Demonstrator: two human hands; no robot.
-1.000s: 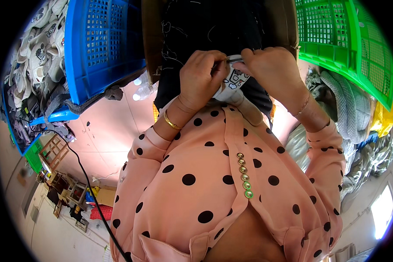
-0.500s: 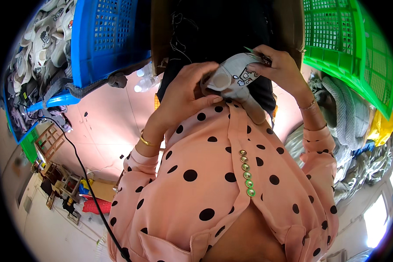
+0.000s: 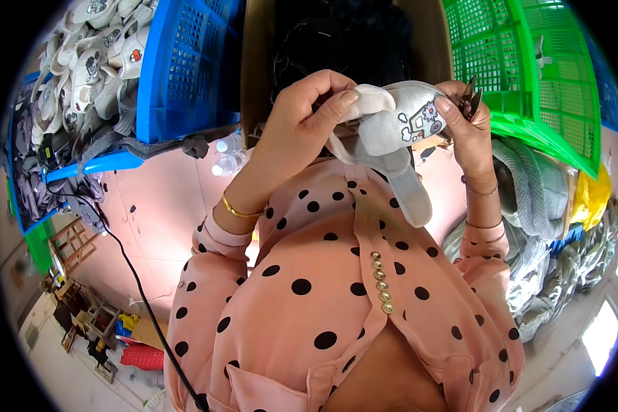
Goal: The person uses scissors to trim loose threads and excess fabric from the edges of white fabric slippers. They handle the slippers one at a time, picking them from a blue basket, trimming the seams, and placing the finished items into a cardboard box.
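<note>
Both hands hold up a small pale-grey cloth shoe (image 3: 386, 133) in front of my chest. It carries a printed cartoon vehicle, and a loose strap hangs from its lower side. My left hand (image 3: 316, 120) pinches a rounded end of the cloth between thumb and fingers. At the other end, my right hand (image 3: 463, 123) is closed on the printed edge, thumb on top. Dark thread snips (image 3: 472, 99) are also tucked in my right hand, blades pointing up past the fingers. Their handles are hidden by the hand.
A blue plastic crate (image 3: 185, 75) stands left, beside a heap of similar pale shoes (image 3: 93, 69). An open cardboard box (image 3: 254, 55) with dark contents lies ahead. Green crates (image 3: 491, 62) and grey padded fabric (image 3: 529, 185) are at right. A black cable (image 3: 134, 268) runs down the left.
The shoe has been turned and spread, so its print and hanging strap show more fully. My right hand has moved slightly right and down, and the snip blades have come into clearer view.
</note>
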